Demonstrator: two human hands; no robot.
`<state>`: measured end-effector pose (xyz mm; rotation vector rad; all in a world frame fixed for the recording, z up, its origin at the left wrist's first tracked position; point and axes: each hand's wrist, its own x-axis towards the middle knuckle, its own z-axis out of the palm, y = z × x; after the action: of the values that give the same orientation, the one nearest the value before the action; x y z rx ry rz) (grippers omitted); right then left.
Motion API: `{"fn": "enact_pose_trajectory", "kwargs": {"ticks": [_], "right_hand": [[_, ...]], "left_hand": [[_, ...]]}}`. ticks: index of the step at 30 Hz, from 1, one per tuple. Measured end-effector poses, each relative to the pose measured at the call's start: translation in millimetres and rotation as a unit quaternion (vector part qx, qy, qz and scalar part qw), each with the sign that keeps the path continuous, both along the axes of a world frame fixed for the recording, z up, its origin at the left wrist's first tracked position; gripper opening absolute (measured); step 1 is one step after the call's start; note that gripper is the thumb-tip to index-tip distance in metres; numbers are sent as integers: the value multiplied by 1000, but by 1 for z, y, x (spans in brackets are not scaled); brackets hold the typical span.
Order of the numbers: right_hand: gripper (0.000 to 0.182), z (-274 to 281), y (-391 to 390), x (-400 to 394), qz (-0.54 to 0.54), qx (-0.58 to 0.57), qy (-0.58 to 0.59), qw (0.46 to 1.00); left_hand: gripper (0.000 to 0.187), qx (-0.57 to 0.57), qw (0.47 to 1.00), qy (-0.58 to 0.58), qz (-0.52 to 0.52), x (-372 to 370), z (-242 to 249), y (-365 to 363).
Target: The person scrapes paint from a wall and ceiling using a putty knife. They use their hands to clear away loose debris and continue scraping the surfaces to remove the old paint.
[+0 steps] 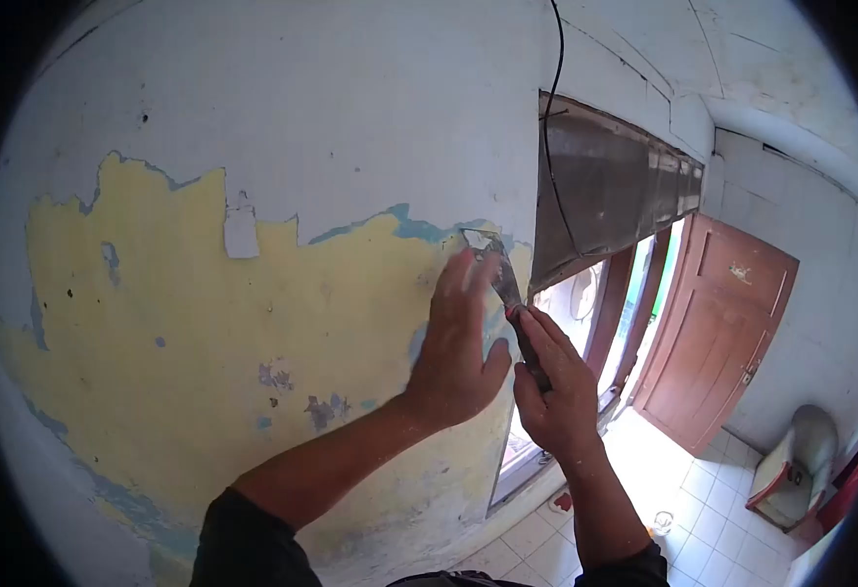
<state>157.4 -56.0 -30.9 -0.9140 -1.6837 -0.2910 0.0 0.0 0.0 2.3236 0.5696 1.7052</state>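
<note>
My right hand (pixel 564 391) is wrapped round the dark handle of a paint scraper (pixel 509 286). The scraper's blade points up and left, its tip at the ragged edge where white paint (pixel 399 108) meets an exposed yellow layer (pixel 350 303) on the wall. A whitish paint flake (pixel 478 238) shows at the blade's tip. Just left of the blade is my left hand (pixel 460 342), fingers stretched upward and a little blurred, thumb apart. Its fingertips overlap the blade's edge in this view. Bluish patches (pixel 414 227) run along the paint edge.
Right of the wall's edge is a window with a dark cover (pixel 610 176) and a black cable (pixel 551 127) hanging over it. Beyond stands a brown door (pixel 713 333). A grey-and-red chair-like object (pixel 791 479) rests on the white tiled floor (pixel 708 504).
</note>
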Motion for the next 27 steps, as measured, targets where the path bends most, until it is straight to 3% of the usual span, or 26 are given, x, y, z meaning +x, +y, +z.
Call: {"fn": "enact_pose_trajectory", "kwargs": {"ticks": [1,2,5,6,8,9,11,12,14,17,19,23,25,27], "right_hand": [[58,5,-5,-5,-4,3,6,1000],[55,8,-10,-9,-7,4,12,1000],[42,11,-8,-10,-30,-52,27,998],[42,10,-6,-9,-29,-52,27,998],[34,4,0,-7,-16,-12,58,998],[34,2,2,-7,-15,-9,60,998],[34,-4,4,-10,-16,-19,93,995],[35,-5,3,-9,-24,-18,89,996],[36,-14,1,-8,-28,-6,83,996],[43,-26,-8,-14,-14,-31,89,995],[32,-20,9,-17,5,13,103,995],[29,1,14,-14,9,8,140,990],[40,-6,12,-6,-11,-43,90,995],[37,-21,4,-7,-18,-13,78,997]], "left_hand": [[80,134,979,103,112,-5,15,-11],[71,260,919,203,218,-8,24,-13],[60,335,884,296,137,7,42,10],[60,335,884,296,138,11,48,19],[56,401,860,313,42,18,58,33],[56,403,858,314,43,21,61,32],[37,332,823,452,84,26,69,28],[37,335,822,453,85,27,69,31],[15,394,817,419,39,29,62,39],[14,394,817,419,28,26,49,35],[15,396,805,442,27,26,64,42],[20,400,819,410,21,32,78,53],[18,377,827,414,47,34,71,50],[18,380,825,418,34,34,58,39]]}}
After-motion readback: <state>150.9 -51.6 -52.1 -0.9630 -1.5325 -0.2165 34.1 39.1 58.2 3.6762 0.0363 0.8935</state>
